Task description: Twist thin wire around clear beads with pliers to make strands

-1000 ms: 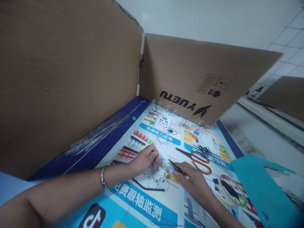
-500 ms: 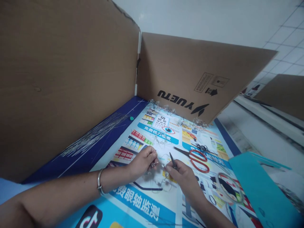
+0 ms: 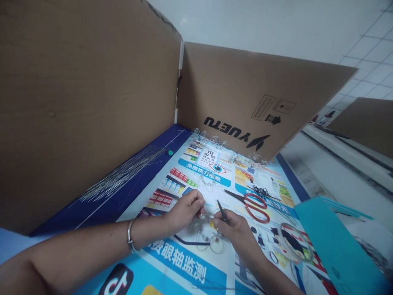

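My left hand (image 3: 188, 209) is closed in a pinch on a thin wire piece strung with clear beads (image 3: 202, 216). My right hand (image 3: 235, 228) is wrapped round a dark pointed tool (image 3: 221, 212), its tip sticking up past the fingers; whether it is tweezers or pliers I cannot tell. Right-hand fingertips are close to the beaded wire. Below and between both hands, more of the beaded wire shows, with a round wire loop (image 3: 216, 244). Just beyond my right hand lie scissors (image 3: 257, 208) with red handles, blades pointing left.
Thin straight wires (image 3: 123, 174) lie bundled on the blue strip at left. Several beaded wire pieces (image 3: 211, 141) line the foot of the cardboard panel (image 3: 245, 90). At right are a clear ring-shaped roll (image 3: 296, 241), black twisted wires (image 3: 260, 191) and a teal box (image 3: 334, 241).
My right hand has shifted slightly down, and the tool's tip is a little further left and lower. The wire loop below the hands now shows more clearly. My left hand has barely moved.
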Tool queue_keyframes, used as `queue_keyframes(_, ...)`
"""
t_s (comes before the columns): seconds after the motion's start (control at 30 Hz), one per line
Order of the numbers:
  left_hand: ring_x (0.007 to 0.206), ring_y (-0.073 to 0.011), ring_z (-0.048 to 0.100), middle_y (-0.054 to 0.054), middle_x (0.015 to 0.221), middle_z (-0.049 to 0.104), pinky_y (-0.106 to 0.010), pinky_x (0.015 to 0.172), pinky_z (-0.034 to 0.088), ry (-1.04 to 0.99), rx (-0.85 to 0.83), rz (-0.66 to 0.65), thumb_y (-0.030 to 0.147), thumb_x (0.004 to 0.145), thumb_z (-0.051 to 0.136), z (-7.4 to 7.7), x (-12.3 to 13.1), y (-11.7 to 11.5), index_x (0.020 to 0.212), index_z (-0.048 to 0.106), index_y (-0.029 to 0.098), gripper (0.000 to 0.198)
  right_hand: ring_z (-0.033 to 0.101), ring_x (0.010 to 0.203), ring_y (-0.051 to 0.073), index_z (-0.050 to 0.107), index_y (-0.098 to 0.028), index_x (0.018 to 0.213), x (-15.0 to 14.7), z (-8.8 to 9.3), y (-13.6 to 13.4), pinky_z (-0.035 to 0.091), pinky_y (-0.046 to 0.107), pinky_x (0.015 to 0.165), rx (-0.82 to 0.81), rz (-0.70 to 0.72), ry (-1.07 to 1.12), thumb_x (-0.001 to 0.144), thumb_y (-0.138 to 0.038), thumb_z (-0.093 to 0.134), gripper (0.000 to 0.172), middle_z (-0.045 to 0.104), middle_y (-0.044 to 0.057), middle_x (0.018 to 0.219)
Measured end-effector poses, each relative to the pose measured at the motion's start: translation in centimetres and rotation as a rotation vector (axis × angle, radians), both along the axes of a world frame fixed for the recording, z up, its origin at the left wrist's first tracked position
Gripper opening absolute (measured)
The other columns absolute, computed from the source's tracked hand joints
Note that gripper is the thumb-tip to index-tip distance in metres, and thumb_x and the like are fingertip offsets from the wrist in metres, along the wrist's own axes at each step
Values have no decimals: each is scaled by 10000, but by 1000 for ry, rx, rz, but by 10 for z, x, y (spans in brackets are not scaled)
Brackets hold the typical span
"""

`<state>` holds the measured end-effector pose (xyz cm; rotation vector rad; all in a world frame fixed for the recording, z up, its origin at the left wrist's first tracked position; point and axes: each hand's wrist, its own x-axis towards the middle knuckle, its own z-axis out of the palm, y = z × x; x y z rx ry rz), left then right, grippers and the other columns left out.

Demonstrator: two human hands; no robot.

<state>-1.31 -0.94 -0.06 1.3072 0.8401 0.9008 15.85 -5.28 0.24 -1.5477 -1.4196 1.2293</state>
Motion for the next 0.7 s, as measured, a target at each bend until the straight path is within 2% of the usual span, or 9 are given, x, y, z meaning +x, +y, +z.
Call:
queue_keyframes(0.23,543,-98,424,47,591,486,-212,543,342,125,127,4,284,834,439,-3,-2,0,705,432,184,163,477,579,120,614,-182,867,2,-2,2,376,231,531,41,48,-52,707,-423,606,289,547,-24,673)
queue_keyframes(0.4,571,-109,440,44,611,489,-221,567,346,184,188,18,266,847,405,-4,-2,0,713,432,188,156,448,565,111,578,-175,771,1,-2,2,357,225,523,61,58,-68,731,-369,586,199,505,-35,629)
queue_keyframes(0.5,580,-113,436,43,608,478,-225,577,343,212,216,35,255,846,398,-1,-3,0,705,429,187,160,469,599,119,561,-184,818,1,0,1,371,230,550,49,56,-13,745,-350,574,182,522,-30,665)
queue_keyframes(0.6,596,-116,431,43,608,461,-229,592,340,241,265,52,244,845,393,2,-4,1,689,419,186,168,467,611,125,555,-190,878,2,0,-1,372,235,557,71,-3,6,789,-387,527,219,514,-26,663)
queue_keyframes(0.7,614,-117,419,42,625,441,-226,589,328,287,335,67,238,844,392,1,-6,2,698,411,187,156,432,574,120,551,-189,836,4,-3,-1,357,237,539,122,-98,-3,814,-445,492,263,464,-34,610)
